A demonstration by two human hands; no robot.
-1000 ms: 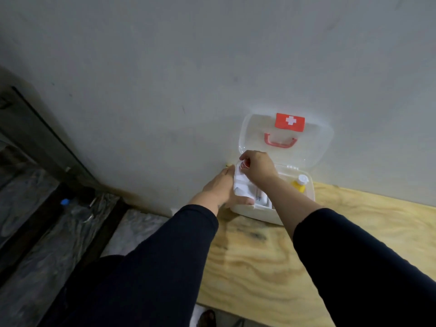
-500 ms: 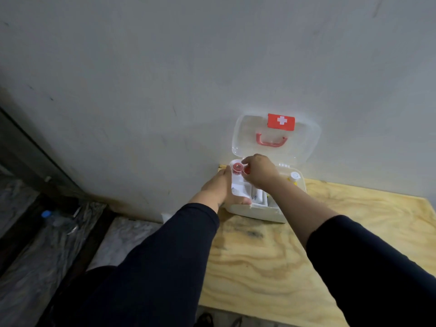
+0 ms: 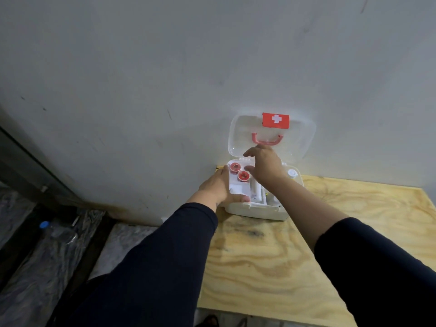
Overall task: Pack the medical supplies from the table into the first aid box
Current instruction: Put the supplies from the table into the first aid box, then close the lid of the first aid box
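Note:
The white first aid box (image 3: 257, 210) stands open at the table's far left corner, against the wall. Its clear lid (image 3: 299, 142) with a red cross label and red handle leans upright on the wall. Two small red rolls (image 3: 239, 171) lie in the box's left compartment, above white packets (image 3: 240, 188). A white-capped bottle (image 3: 292, 173) shows at the box's right side. My left hand (image 3: 218, 186) grips the box's left wall. My right hand (image 3: 265, 165) hovers over the box with fingers spread, holding nothing.
The plywood table (image 3: 306, 244) stretches toward me and to the right. A grey wall (image 3: 165, 79) rises right behind the box. Left of the table the floor drops away, with a blue-capped plastic bottle (image 3: 54, 231) lying there.
My right hand let go of the red rolls into the left compartment and lifted off them with fingers apart. The left hand stayed on the box.

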